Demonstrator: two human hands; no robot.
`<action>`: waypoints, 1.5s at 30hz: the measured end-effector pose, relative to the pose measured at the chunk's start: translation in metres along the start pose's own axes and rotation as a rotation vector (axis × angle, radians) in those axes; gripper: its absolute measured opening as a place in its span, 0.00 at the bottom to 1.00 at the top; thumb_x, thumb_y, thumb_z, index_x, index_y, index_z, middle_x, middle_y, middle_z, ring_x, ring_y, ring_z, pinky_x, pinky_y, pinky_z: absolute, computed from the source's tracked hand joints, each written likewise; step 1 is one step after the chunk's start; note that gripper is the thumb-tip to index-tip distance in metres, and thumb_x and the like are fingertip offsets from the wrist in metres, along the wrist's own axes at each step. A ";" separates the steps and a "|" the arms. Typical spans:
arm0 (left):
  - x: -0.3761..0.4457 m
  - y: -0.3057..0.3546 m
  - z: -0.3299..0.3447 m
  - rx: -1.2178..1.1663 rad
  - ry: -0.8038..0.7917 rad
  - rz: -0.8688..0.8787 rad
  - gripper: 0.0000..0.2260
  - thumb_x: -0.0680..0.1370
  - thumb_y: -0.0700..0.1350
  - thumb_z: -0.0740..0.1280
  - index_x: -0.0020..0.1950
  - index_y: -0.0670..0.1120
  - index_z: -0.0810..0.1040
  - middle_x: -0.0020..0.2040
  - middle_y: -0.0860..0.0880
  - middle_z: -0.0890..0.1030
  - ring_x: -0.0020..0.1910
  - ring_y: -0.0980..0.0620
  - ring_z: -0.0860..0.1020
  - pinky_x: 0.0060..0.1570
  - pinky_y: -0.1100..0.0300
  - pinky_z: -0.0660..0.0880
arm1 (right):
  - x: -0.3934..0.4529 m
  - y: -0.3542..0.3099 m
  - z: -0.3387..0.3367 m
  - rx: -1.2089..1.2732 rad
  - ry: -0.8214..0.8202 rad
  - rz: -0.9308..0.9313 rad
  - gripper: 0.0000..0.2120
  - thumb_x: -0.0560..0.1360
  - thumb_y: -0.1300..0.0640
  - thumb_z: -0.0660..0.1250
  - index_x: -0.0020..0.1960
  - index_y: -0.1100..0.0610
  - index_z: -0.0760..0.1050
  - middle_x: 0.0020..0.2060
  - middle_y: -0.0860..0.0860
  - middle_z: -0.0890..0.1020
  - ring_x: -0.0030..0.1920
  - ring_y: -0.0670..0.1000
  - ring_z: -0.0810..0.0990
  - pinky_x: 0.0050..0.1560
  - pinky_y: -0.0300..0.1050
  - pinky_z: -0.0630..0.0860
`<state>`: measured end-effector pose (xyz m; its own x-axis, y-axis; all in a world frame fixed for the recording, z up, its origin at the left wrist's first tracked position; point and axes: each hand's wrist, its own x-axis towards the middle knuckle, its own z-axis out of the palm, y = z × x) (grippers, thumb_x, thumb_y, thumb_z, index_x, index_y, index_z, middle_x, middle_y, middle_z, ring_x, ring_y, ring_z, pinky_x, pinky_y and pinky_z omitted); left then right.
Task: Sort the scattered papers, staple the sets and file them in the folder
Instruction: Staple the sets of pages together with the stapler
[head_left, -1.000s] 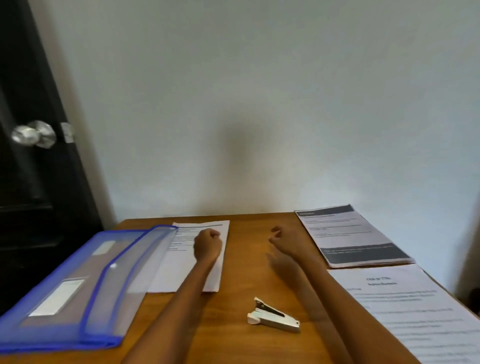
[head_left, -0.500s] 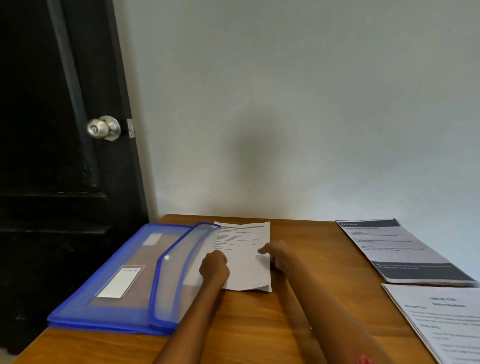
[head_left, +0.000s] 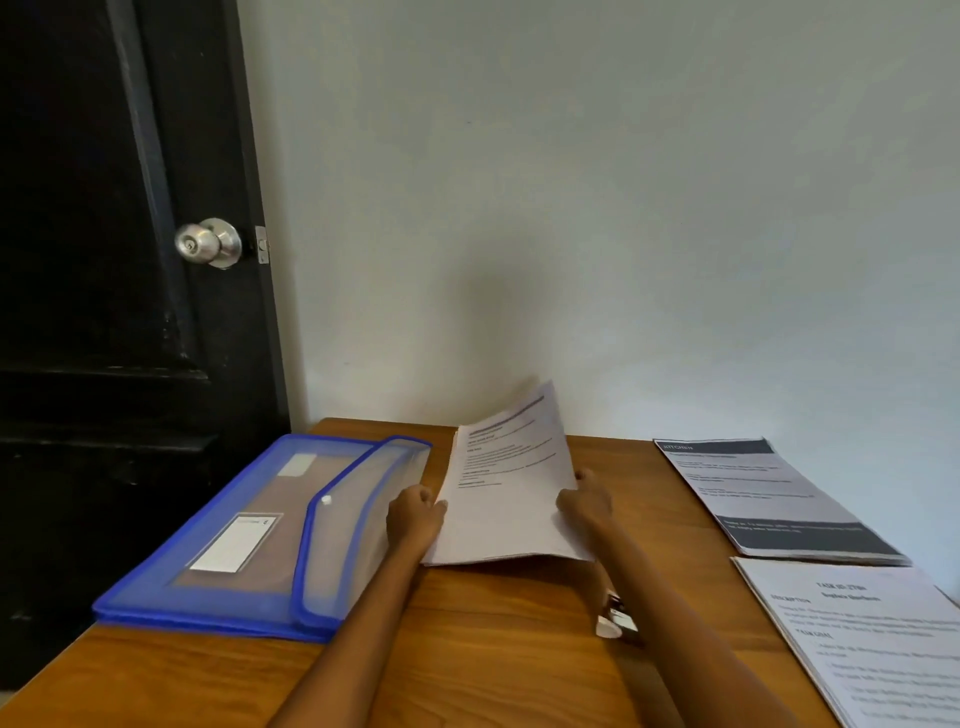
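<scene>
Since half a second ago, the paper set has come up off the table, its far edge tilted toward the wall at 12 o'clock. My left hand pinches its left edge with curled fingers; my right hand grips the right edge. The blue folder lies just beside it at 9 o'clock, flap open. I'd square the sheets first, then reach for the stapler, half hidden under my right forearm at 5 o'clock. Two more sets wait at 3 o'clock.
</scene>
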<state>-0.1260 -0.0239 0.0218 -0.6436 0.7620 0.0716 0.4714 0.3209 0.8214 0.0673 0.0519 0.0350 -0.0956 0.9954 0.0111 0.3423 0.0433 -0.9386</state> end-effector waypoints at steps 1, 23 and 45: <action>-0.005 0.002 0.000 -0.068 -0.015 -0.042 0.12 0.77 0.47 0.65 0.58 0.42 0.74 0.55 0.44 0.78 0.54 0.46 0.77 0.51 0.59 0.73 | -0.004 0.000 -0.014 0.029 -0.005 -0.025 0.14 0.74 0.67 0.61 0.58 0.57 0.67 0.56 0.57 0.76 0.50 0.56 0.78 0.47 0.49 0.80; -0.112 0.086 -0.074 -0.677 0.084 0.441 0.06 0.82 0.40 0.55 0.55 0.42 0.70 0.48 0.46 0.77 0.45 0.51 0.77 0.37 0.69 0.76 | -0.135 -0.018 -0.060 0.342 0.064 -0.475 0.16 0.76 0.56 0.66 0.61 0.56 0.68 0.52 0.48 0.77 0.51 0.52 0.79 0.45 0.41 0.80; -0.118 0.016 -0.060 -0.745 -0.013 -0.056 0.13 0.82 0.43 0.55 0.62 0.37 0.72 0.41 0.45 0.77 0.42 0.46 0.77 0.36 0.57 0.74 | -0.148 0.038 -0.084 -0.139 -0.116 -0.337 0.04 0.78 0.53 0.63 0.46 0.53 0.73 0.42 0.53 0.79 0.44 0.51 0.78 0.43 0.35 0.73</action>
<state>-0.0783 -0.1423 0.0601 -0.6455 0.7636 0.0159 -0.0982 -0.1036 0.9898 0.1728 -0.0866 0.0267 -0.3271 0.9071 0.2649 0.3961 0.3861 -0.8331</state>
